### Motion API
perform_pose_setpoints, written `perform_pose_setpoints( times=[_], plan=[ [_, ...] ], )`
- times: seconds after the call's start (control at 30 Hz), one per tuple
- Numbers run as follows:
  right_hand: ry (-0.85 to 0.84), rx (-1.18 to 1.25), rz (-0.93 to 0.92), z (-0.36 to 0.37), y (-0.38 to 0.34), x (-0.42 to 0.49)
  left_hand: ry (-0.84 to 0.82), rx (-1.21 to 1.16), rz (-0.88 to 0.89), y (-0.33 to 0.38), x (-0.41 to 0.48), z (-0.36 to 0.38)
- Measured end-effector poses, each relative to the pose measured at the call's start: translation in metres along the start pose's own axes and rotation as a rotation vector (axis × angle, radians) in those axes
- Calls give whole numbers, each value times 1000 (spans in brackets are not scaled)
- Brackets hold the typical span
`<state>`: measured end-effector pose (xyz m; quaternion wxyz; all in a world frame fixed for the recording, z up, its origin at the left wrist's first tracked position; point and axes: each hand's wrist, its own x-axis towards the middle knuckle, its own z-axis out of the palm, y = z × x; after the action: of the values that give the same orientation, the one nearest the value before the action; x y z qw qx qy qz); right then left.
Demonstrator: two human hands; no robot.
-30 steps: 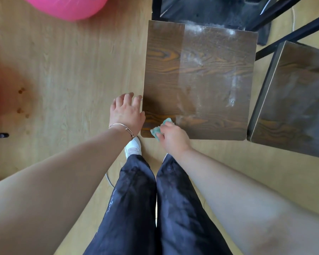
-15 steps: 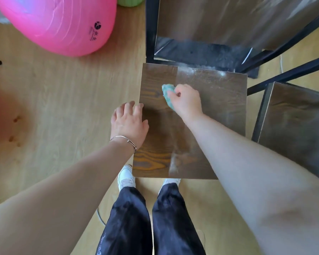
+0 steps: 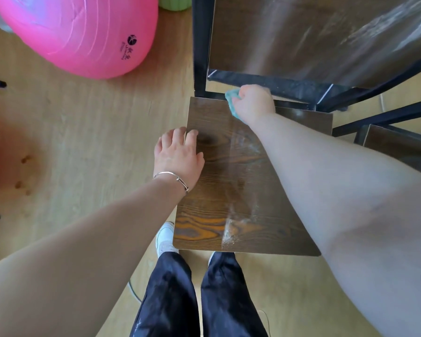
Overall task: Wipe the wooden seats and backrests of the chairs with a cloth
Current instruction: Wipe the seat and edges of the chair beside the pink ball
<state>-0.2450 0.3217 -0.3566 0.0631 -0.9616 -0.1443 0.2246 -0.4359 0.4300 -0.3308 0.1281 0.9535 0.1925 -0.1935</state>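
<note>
Cloth mostly hidden inside clenched right hand at seat rear; left hand flat on seat edge

A home room, it seems: laminate floor, pink exercise ball, black-framed wooden chair

Teal cloth, bright against the seat, which is dark brown with amber-orange grain swirling through it and a pale dusty streak. The backrest is brown too, with whitish smears. Black frame, pink ball with a dark logo, light oak floor, black trousers, white shoe, silver bracelet.
</note>
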Motion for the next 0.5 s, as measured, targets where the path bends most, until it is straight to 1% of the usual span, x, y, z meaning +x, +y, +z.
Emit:
perform_pose_setpoints(
  times=[0.07,0.17,0.33,0.5],
  plan=[
    [44,42,3,4,2,-9,-16,10,9,-4,-7,3],
    [82,38,-3,15,6,-27,-43,26,13,-10,-17,10],
    [64,44,3,42,13,-75,-89,38,16,-17,-29,17],
    [-9,89,0,63,18,-128,-85,42,54,-16,-42,19]
  ],
)
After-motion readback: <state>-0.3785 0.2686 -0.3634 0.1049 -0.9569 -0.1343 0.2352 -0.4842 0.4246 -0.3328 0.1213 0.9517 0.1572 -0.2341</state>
